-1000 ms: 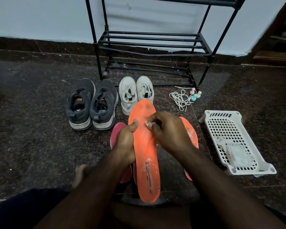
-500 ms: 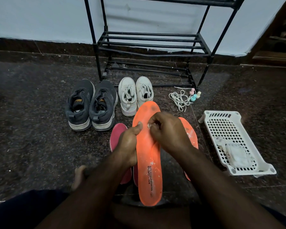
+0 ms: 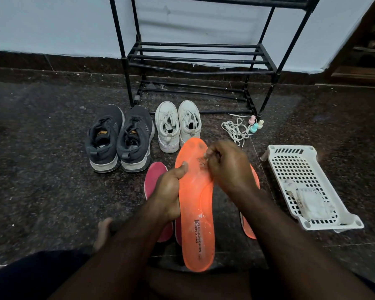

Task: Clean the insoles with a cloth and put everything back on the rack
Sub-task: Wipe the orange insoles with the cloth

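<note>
The left hand (image 3: 168, 191) grips the orange insole (image 3: 196, 204) along its left edge, thumb laid over the top face — a hold that props it toe-end far, heel near, its printed face turned up to the person for wiping. The right hand (image 3: 227, 167) has its fingers curled over the toe area, pinching a small whitish scrap, probably the cloth, against the surface where dark specks show; most of that scrap is hidden by the fingers.

A second orange insole (image 3: 253, 213) lies on the floor (image 3: 41, 180) under the right forearm, and a pink insole (image 3: 154, 180) lies left of the held one — both seemingly waiting their turn. Farther off, grey shoes (image 3: 119, 139) and white shoes (image 3: 178, 125) stand heels near, before the black rack (image 3: 195, 59), which holds nothing. Loose laces (image 3: 236, 129) and small bottles (image 3: 255, 125) lie right of the shoes, a white basket (image 3: 290, 154) at far right.

Cleaning looks to be under way, with restocking not yet begun.
</note>
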Motion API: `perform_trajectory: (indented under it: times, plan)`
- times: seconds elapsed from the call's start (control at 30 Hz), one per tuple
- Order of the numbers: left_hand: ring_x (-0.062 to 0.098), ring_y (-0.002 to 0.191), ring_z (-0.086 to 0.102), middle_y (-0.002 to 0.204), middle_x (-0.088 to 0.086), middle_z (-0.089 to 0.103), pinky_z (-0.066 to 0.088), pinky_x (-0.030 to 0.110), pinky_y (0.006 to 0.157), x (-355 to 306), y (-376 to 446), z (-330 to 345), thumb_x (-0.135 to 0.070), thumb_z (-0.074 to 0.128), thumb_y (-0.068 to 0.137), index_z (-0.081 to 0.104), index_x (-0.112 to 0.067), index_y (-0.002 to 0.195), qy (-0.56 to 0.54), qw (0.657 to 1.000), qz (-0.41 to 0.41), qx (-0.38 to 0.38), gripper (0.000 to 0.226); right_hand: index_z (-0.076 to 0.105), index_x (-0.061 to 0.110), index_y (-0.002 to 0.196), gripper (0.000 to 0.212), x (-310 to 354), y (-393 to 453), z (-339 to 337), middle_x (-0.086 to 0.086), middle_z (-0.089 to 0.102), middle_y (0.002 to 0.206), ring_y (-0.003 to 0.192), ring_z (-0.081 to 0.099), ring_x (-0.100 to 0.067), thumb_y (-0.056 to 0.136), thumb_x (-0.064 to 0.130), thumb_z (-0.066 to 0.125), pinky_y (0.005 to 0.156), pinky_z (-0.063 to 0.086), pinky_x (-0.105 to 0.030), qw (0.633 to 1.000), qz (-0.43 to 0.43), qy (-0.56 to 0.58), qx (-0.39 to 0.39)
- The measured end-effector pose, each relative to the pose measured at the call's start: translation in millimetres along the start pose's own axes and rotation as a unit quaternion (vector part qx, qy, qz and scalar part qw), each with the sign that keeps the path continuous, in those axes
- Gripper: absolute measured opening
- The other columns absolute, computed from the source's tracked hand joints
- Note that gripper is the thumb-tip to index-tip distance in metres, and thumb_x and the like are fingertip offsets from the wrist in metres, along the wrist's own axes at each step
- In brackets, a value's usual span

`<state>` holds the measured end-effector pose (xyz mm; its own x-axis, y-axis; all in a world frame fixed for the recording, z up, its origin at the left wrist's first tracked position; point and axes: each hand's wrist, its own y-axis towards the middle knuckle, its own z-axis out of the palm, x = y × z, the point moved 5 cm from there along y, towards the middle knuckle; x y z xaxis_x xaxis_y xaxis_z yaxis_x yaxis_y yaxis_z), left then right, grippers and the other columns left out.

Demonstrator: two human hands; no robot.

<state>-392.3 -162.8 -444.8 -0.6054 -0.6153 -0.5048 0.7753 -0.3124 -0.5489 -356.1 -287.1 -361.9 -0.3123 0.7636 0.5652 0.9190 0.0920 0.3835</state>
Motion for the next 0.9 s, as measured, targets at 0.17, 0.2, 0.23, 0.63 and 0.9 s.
perform_trajectory:
  times: [0.17, 0.2, 0.23, 0.63, 0.9]
  plan:
    - [0.033, 0.099, 0.070, 0.117, 0.021, 0.070, 0.052, 0.047, 0.091, 0, 0, 0, -0.036, 0.036, 0.106, 0.061, 0.000, 0.125, -0.009, 1.000, 0.001, 0.004, 0.048, 0.069, 0.018, 0.088, 0.013, -7, 0, 0, 0.010, 0.068, 0.084, 0.076, 0.059, -0.005, 0.083, 0.007, 0.064, 0.067, 0.040, -0.011, 0.993, 0.083, 0.056, 0.054]
    - [0.034, 0.101, 0.069, 0.118, 0.021, 0.070, 0.051, 0.048, 0.093, 0, 0, -1, -0.036, 0.036, 0.106, 0.061, 0.000, 0.127, -0.009, 1.000, 0.000, 0.005, 0.049, 0.069, 0.020, 0.088, 0.013, -4, -2, 4, 0.011, 0.068, 0.083, 0.075, 0.060, -0.003, 0.083, 0.008, 0.065, 0.068, 0.042, -0.013, 0.991, 0.081, 0.064, 0.082]
    - [0.034, 0.101, 0.069, 0.117, 0.022, 0.070, 0.050, 0.049, 0.094, 1, 1, -1, -0.037, 0.036, 0.106, 0.061, 0.000, 0.126, -0.007, 1.000, -0.001, 0.005, 0.049, 0.069, 0.020, 0.086, 0.013, -2, -4, 8, 0.012, 0.069, 0.081, 0.074, 0.060, -0.001, 0.083, 0.008, 0.066, 0.068, 0.044, -0.015, 0.989, 0.078, 0.070, 0.108]
    - [0.039, 0.102, 0.066, 0.110, 0.024, 0.071, 0.047, 0.051, 0.098, 0, 2, -7, -0.046, 0.035, 0.104, 0.063, -0.004, 0.121, -0.011, 1.000, 0.014, -0.025, 0.053, 0.063, 0.024, 0.084, 0.017, 20, -17, 23, 0.005, 0.067, 0.087, 0.084, 0.061, -0.015, 0.083, 0.007, 0.059, 0.078, 0.048, -0.034, 0.988, 0.046, 0.018, 0.143]
    - [0.036, 0.094, 0.069, 0.101, 0.023, 0.072, 0.049, 0.048, 0.094, -2, 0, -3, -0.047, 0.036, 0.104, 0.066, -0.001, 0.115, -0.026, 0.999, 0.018, -0.014, 0.056, 0.066, 0.020, 0.085, 0.010, 27, -24, 21, 0.010, 0.065, 0.075, 0.073, 0.061, -0.005, 0.081, 0.012, 0.069, 0.068, 0.046, -0.025, 0.983, 0.081, 0.077, 0.147]
